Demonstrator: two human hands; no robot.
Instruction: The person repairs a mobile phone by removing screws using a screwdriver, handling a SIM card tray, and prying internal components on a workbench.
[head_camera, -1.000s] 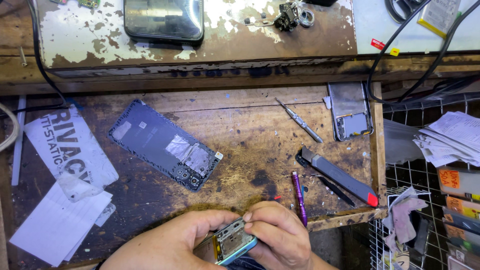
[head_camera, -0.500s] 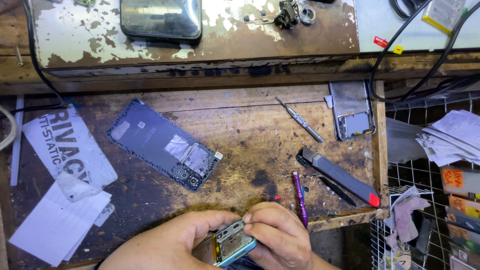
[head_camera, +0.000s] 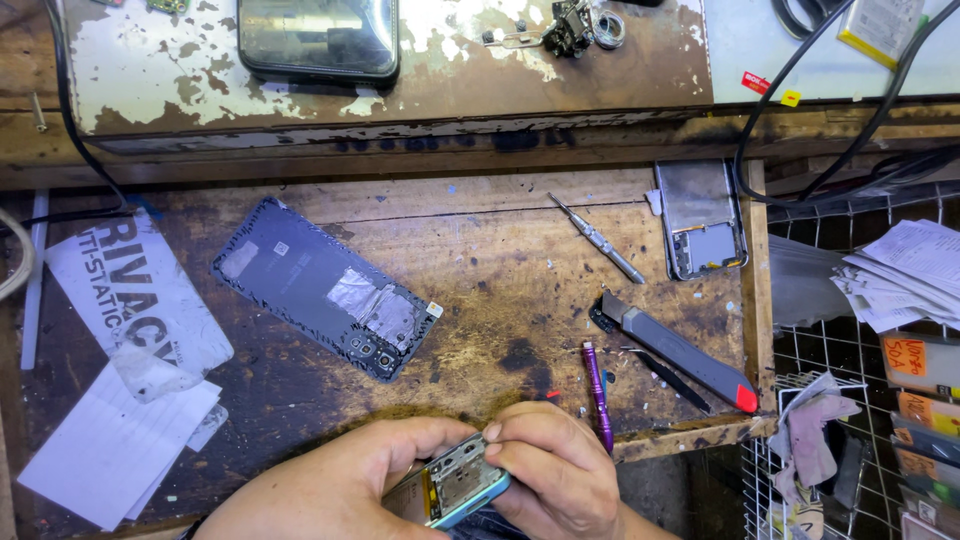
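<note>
Scarred wooden bench (head_camera: 480, 300), phone repair under way.
Opened phone (head_camera: 455, 490) is pinched by left hand (head_camera: 340, 490) and right hand (head_camera: 550, 475); back cover (head_camera: 320, 285) already removed, lying far left.

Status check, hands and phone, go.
Left hand and right hand both grip opened blue-framed phone at bench edge. Purple screwdriver beside right hand. Nothing blocking.
</note>
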